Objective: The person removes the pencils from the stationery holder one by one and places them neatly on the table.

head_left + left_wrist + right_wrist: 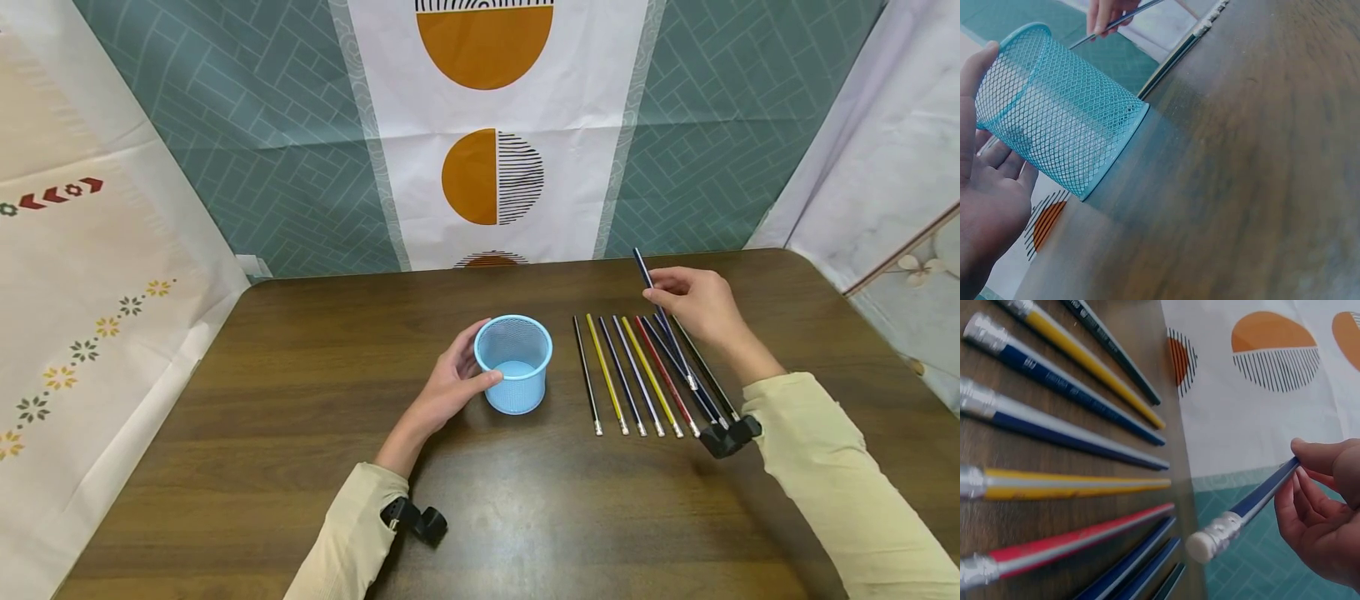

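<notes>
My left hand (452, 385) holds a light blue mesh pencil cup (525, 392), thumb at the near rim and fingers round its left side. The cup stands upright on the table, and its inside shows no contents. In the right wrist view, my right hand (1325, 500) pinches a blue and silver pencil (1266, 495) between thumb and fingers near the end away from its white eraser. That pencil is tilted, raised over the right end of a row of pencils. In the row lie a red pencil (666, 375), a yellow pencil (607, 372) and several others, erasers toward me.
The brown wooden table (300, 400) has its far edge just beyond my right hand. A patterned cloth (300, 167) hangs behind it, with pale cloths on both sides. Each wrist carries a small black camera, the right camera (729, 437) overlapping the row's eraser ends.
</notes>
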A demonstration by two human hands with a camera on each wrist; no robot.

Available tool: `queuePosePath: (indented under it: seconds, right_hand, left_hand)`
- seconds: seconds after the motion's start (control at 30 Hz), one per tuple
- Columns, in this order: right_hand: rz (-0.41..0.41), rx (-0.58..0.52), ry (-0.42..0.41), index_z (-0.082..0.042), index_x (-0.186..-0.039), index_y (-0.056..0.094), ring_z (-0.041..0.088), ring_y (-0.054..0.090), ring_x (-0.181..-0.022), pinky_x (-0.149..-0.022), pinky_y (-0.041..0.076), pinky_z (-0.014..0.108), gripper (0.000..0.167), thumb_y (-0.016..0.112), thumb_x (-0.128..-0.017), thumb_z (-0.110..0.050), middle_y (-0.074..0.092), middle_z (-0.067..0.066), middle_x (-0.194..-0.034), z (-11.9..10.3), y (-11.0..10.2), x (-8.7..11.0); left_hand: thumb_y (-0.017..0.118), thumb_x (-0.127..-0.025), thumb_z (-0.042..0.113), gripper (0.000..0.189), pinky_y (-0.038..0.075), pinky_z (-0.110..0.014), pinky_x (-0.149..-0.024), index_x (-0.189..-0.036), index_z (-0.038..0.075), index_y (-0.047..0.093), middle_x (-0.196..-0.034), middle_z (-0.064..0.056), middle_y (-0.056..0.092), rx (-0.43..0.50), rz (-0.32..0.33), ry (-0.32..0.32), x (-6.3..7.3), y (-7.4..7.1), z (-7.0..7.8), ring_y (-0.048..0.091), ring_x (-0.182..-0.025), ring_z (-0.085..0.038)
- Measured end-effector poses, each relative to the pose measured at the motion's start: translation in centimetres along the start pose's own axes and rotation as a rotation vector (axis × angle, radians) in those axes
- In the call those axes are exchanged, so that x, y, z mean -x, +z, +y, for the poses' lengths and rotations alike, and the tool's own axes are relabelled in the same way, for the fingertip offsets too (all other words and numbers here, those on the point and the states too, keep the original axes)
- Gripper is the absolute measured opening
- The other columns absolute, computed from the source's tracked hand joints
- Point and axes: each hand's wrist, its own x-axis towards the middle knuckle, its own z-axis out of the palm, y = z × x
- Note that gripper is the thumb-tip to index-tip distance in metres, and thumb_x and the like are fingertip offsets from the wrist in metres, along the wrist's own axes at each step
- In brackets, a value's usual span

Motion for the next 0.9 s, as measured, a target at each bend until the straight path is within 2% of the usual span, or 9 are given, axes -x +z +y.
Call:
queuePosePath:
  seconds: [0.1, 0.57, 0.77, 0.9]
  right_hand:
    - [-0.002, 0.024, 0.004, 0.008, -0.119, 0.062, 0.038, 0.062, -0.095, -0.071, 0.045, 0.036, 0.034, 0.065, -0.093, -0.015, 0.066, 0.026, -0.104, 0.7, -0.1, 0.0]
    - [-0.022, 0.076, 0.044, 0.012, -0.113, 0.063, 0.041, 0.062, -0.092, -0.073, 0.046, 0.041, 0.033, 0.066, -0.093, -0.014, 0.066, 0.027, -0.099, 4.4, -0.6, 0.5]
    - [-0.067, 0.085, 0.085, 0.013, -0.116, 0.061, 0.042, 0.06, -0.095, -0.077, 0.047, 0.051, 0.037, 0.064, -0.094, -0.016, 0.065, 0.029, -0.102, 6.0, -0.7, 0.8]
    - [-0.088, 0.097, 0.105, 0.013, -0.117, 0.06, 0.042, 0.059, -0.094, -0.077, 0.046, 0.051, 0.038, 0.064, -0.095, -0.018, 0.065, 0.028, -0.102, 6.8, -0.7, 1.1]
  left_hand:
    - [0.068, -0.086, 0.001, 0.072, 0.028, -0.04, -0.111, -0.148, 0.003, 0.032, -0.145, -0.017, 0.043, -0.001, -0.002, 0.0, 0.0, 0.0, 0.0, 0.04, -0.133, -0.028]
    - [0.067, -0.086, 0.0, 0.071, 0.029, -0.037, -0.111, -0.147, 0.003, 0.032, -0.143, -0.019, 0.045, 0.015, 0.006, 0.007, 0.1, 0.0, 0.0, 0.043, -0.131, -0.029]
    - [0.067, -0.086, -0.001, 0.07, 0.029, -0.038, -0.111, -0.147, 0.003, 0.033, -0.142, -0.019, 0.045, 0.014, 0.009, 0.004, 0.1, 0.1, 0.0, 0.043, -0.13, -0.029]
    - [0.066, -0.085, -0.003, 0.071, 0.028, -0.037, -0.111, -0.147, 0.002, 0.033, -0.142, -0.02, 0.045, 0.018, 0.008, 0.003, 0.0, 0.2, 0.1, 0.043, -0.13, -0.029]
